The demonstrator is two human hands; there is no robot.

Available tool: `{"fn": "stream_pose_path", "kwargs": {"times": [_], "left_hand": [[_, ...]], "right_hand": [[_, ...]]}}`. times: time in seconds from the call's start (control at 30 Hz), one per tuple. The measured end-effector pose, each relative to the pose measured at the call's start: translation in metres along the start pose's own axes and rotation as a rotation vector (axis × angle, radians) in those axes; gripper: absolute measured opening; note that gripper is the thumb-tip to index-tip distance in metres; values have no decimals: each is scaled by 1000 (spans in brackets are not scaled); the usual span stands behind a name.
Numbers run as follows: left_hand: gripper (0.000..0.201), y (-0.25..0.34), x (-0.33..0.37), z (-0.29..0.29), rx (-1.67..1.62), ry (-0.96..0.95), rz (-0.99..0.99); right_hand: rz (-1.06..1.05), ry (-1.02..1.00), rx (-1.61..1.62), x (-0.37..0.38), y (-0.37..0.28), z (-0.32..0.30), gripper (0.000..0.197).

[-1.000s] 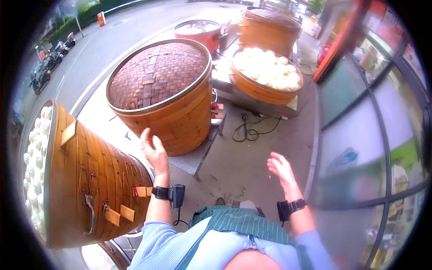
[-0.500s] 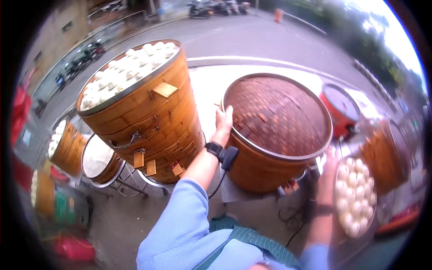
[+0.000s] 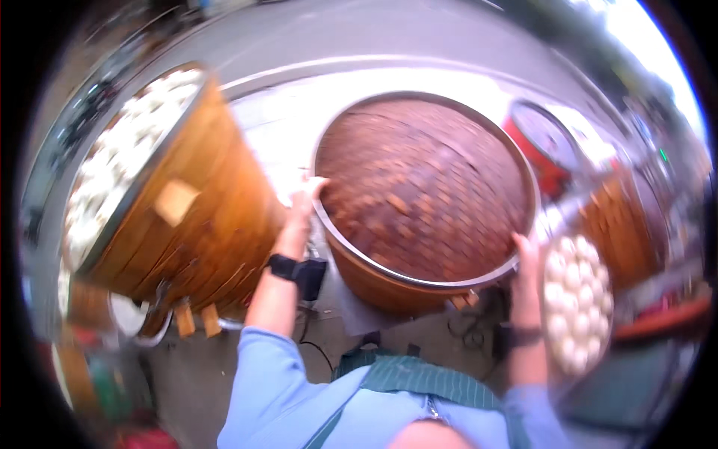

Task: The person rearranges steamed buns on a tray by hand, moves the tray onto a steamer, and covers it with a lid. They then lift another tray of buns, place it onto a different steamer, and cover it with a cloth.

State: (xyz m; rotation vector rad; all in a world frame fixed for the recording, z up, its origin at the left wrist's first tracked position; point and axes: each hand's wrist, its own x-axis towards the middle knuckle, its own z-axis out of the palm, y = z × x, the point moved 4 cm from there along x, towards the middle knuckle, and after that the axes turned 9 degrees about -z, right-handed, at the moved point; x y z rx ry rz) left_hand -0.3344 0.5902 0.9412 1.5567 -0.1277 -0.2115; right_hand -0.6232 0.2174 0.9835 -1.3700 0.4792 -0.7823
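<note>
In front of me stands a round bamboo steamer with a domed, woven brown lid and a metal band round its rim. My left hand grips its left side, thumb over the rim and fingers partly hidden by the wall. At the right side my right hand holds the rim, thumb on the edge and the other fingers mostly hidden. Close beyond my right wrist is a round tray of white buns. Left of my left arm rises a tall stack of bamboo steamers, its open top full of white buns.
A red drum-like container stands beyond the lidded steamer on the right. Another bamboo steamer is at the far right. A dark cable hangs near my left wrist. The road runs behind.
My view has swung, so the lidded steamer sits further left and higher. My right hand has come up to the steamer's right rim; my left hand stays on its left side.
</note>
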Motion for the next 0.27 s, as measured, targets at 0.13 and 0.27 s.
{"fn": "stream_pose_path", "kwargs": {"times": [0.13, 0.27], "left_hand": [[35, 60, -29, 29, -93, -31, -96], [22, 60, -13, 56, -154, -118, -117]], "right_hand": [[-183, 64, -61, 0, -16, -1, 55], [-187, 74, -22, -5, -25, 4, 47]]}}
